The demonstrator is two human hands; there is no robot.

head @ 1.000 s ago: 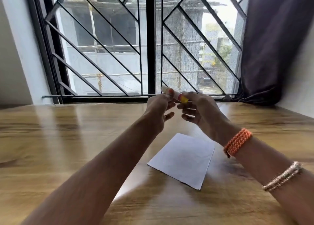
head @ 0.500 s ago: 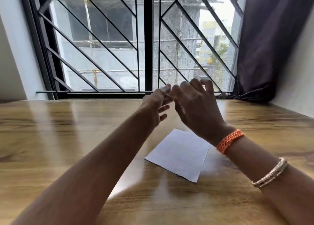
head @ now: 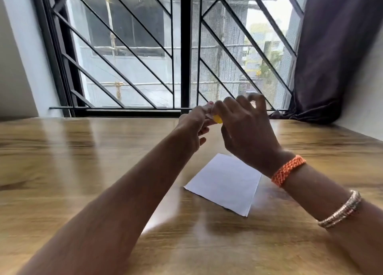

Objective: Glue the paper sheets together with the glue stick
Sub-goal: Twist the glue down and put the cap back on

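Both hands, the left hand (head: 191, 125) and right hand (head: 246, 129), pinch the glue stick (head: 217, 119) above the surface (head: 83, 171), apparently uncapping it; next, glue goes onto the paper sheets (head: 226, 183) lying nearer.

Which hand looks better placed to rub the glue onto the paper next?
Probably the right hand: it hovers directly above the paper and touches the glue stick, which the left hand pinches farther away.
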